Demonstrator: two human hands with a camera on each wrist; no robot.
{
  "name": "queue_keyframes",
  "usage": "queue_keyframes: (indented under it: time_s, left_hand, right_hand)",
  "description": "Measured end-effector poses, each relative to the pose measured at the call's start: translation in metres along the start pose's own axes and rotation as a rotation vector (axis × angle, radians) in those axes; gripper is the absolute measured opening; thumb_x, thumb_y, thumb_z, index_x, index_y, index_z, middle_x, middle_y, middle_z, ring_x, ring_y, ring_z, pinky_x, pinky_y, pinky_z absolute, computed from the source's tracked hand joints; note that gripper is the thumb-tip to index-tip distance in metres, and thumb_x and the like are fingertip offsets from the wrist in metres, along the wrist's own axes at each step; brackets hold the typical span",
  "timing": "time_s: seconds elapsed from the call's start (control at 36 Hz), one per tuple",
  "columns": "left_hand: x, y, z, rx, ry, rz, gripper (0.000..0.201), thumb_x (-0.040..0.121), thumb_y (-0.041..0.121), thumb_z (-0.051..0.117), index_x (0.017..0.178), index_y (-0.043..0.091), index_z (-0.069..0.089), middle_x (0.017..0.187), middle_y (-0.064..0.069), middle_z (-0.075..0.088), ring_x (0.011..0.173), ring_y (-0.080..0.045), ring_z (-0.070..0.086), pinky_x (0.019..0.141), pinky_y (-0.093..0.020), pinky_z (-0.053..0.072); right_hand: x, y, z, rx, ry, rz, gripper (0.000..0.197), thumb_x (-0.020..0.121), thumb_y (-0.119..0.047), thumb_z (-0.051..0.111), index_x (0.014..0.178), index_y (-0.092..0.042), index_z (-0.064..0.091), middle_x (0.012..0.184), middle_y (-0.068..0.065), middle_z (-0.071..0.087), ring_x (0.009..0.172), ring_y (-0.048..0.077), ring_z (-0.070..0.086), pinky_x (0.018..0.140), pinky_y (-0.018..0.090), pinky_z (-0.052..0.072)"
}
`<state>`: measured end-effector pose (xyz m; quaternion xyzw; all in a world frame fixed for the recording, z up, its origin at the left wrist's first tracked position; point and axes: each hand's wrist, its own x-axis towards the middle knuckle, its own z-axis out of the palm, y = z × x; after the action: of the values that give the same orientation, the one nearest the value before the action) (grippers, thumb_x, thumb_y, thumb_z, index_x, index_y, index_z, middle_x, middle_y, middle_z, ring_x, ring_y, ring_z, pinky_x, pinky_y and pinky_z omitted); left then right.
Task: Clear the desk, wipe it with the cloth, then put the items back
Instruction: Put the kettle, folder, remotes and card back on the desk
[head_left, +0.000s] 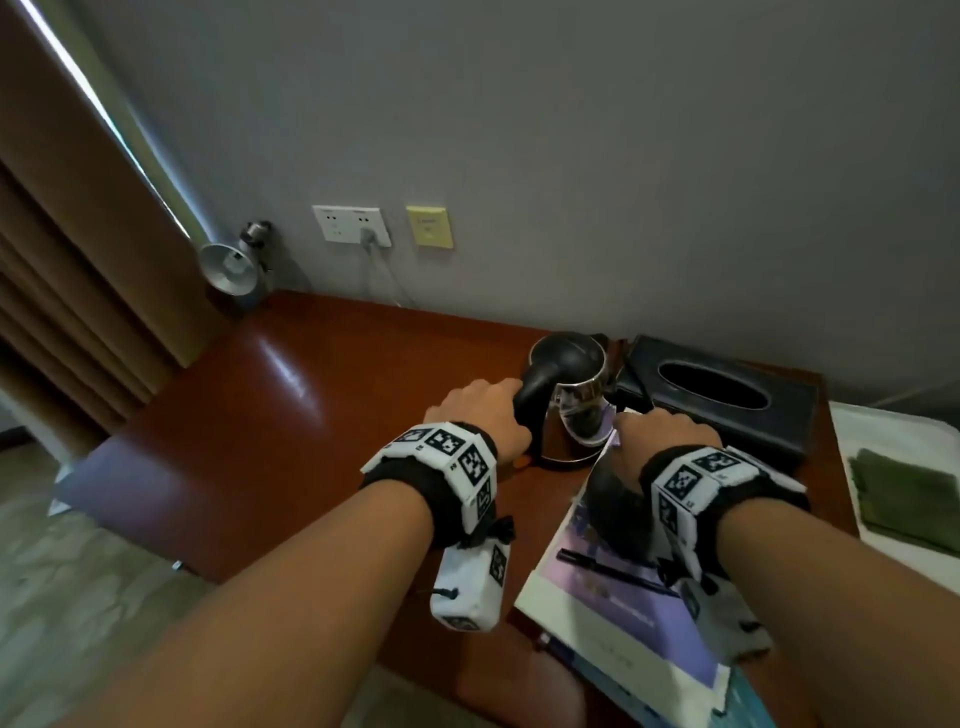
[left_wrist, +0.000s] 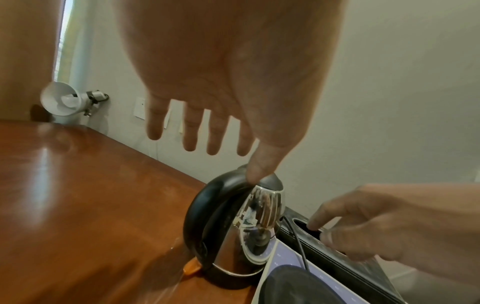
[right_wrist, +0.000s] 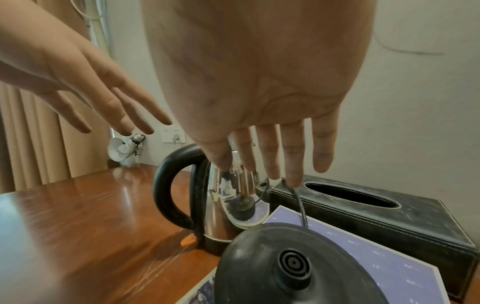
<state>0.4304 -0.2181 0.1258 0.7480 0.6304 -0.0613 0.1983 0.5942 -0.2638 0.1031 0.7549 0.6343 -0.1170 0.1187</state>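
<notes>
The steel electric kettle (head_left: 569, 364) stands upright on the counter (head_left: 291, 415), toward its far right, with the black handle facing 9 o'clock. The left hand (head_left: 478, 410) is at that handle. Its grip is wide, the fingers straight and the thumb tip at the handle's top; I cannot tell whether it is touching. The right hand (head_left: 660, 436) hovers at the kettle's 4 o'clock, its grip also wide and holding nothing. Below it, the round black kettle base (right_wrist: 293, 265) lies on a purple booklet (head_left: 623, 623), and its cord (right_wrist: 301, 205) runs up toward the wall. A black tissue box (head_left: 753, 431) sits just beside the kettle at 3 o'clock. The folded green cloth (head_left: 904, 499) lies off the counter on a white surface at 4 o'clock. A desk lamp (head_left: 228, 265) stands at 10 o'clock.
</notes>
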Motion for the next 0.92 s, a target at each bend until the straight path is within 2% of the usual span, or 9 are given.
queue_keyframes:
  time_s: [0.11, 0.25, 0.42, 0.5, 0.58, 0.67, 0.78, 0.83, 0.92]
  left_hand:
    - [0.009, 0.001, 0.003, 0.016, 0.000, 0.059, 0.054, 0.081, 0.034, 0.061, 0.133, 0.036, 0.046, 0.115, -0.004, 0.058, 0.102, -0.030, 0.058, 0.089, -0.050, 0.049]
    - [0.020, 0.004, 0.011, 0.053, 0.010, 0.127, 0.065, 0.082, 0.032, 0.060, 0.142, 0.037, 0.037, 0.122, -0.004, 0.056, 0.107, -0.030, 0.057, 0.090, -0.049, 0.049]
    - [0.031, 0.011, 0.026, 0.072, 0.025, 0.180, 0.061, 0.085, 0.034, 0.061, 0.141, 0.036, 0.037, 0.132, -0.004, 0.051, 0.116, -0.030, 0.052, 0.095, -0.050, 0.046]
    - [0.038, 0.012, 0.028, 0.090, 0.044, 0.176, 0.066, 0.087, 0.035, 0.061, 0.145, 0.035, 0.030, 0.141, -0.003, 0.044, 0.124, -0.030, 0.047, 0.099, -0.050, 0.043]
    - [0.047, 0.010, 0.030, 0.075, 0.093, 0.152, 0.071, 0.087, 0.033, 0.061, 0.147, 0.035, 0.025, 0.146, -0.004, 0.037, 0.127, -0.031, 0.043, 0.099, -0.048, 0.043]
    - [0.052, 0.007, 0.040, 0.019, 0.107, 0.115, 0.076, 0.087, 0.026, 0.064, 0.147, 0.036, 0.020, 0.143, -0.007, 0.033, 0.119, -0.033, 0.046, 0.091, -0.043, 0.046]
    - [0.060, 0.001, 0.057, -0.019, 0.080, 0.057, 0.093, 0.087, 0.022, 0.065, 0.152, 0.040, 0.001, 0.136, -0.010, 0.032, 0.111, -0.031, 0.048, 0.077, -0.037, 0.044]
    - [0.066, -0.001, 0.063, -0.024, 0.094, 0.049, 0.098, 0.088, 0.021, 0.065, 0.151, 0.043, -0.007, 0.131, -0.011, 0.035, 0.105, -0.029, 0.049, 0.072, -0.036, 0.043]
    - [0.075, -0.002, 0.064, -0.026, 0.100, 0.041, 0.101, 0.089, 0.020, 0.063, 0.149, 0.045, -0.014, 0.120, -0.012, 0.043, 0.091, -0.026, 0.049, 0.068, -0.036, 0.044]
  right_hand:
    - [-0.003, 0.001, 0.000, 0.043, 0.010, 0.043, 0.032, 0.095, -0.035, 0.045, 0.124, -0.022, 0.053, 0.120, 0.004, 0.058, 0.110, 0.028, 0.057, 0.076, 0.035, 0.038]
    - [-0.008, 0.010, 0.002, 0.068, -0.021, 0.143, 0.038, 0.093, -0.039, 0.048, 0.127, -0.023, 0.055, 0.123, 0.005, 0.058, 0.112, 0.029, 0.056, 0.079, 0.035, 0.040]
    - [-0.012, 0.023, 0.019, 0.099, -0.050, 0.216, 0.032, 0.092, -0.034, 0.049, 0.121, -0.024, 0.060, 0.117, 0.006, 0.062, 0.106, 0.030, 0.060, 0.076, 0.034, 0.043]
    - [-0.008, 0.027, 0.024, 0.105, -0.047, 0.236, 0.032, 0.093, -0.033, 0.049, 0.121, -0.024, 0.059, 0.118, 0.005, 0.062, 0.108, 0.030, 0.060, 0.082, 0.036, 0.046]
    - [-0.002, 0.027, 0.033, 0.099, -0.050, 0.232, 0.036, 0.095, -0.032, 0.045, 0.129, -0.024, 0.053, 0.123, 0.006, 0.060, 0.111, 0.031, 0.059, 0.085, 0.038, 0.047]
    - [0.004, 0.024, 0.041, 0.104, -0.076, 0.211, 0.042, 0.097, -0.033, 0.044, 0.137, -0.023, 0.045, 0.125, 0.008, 0.059, 0.112, 0.032, 0.058, 0.085, 0.039, 0.047]
    - [0.016, 0.014, 0.052, 0.109, -0.095, 0.154, 0.038, 0.094, -0.031, 0.053, 0.129, -0.018, 0.050, 0.126, 0.008, 0.057, 0.111, 0.031, 0.057, 0.085, 0.038, 0.048]
    - [0.023, 0.009, 0.058, 0.096, -0.093, 0.131, 0.038, 0.092, -0.028, 0.055, 0.128, -0.017, 0.052, 0.129, 0.008, 0.055, 0.112, 0.031, 0.056, 0.085, 0.039, 0.048]
    - [0.032, 0.007, 0.065, 0.089, -0.102, 0.116, 0.048, 0.090, -0.025, 0.059, 0.135, -0.017, 0.046, 0.137, 0.010, 0.045, 0.121, 0.033, 0.049, 0.091, 0.042, 0.048]
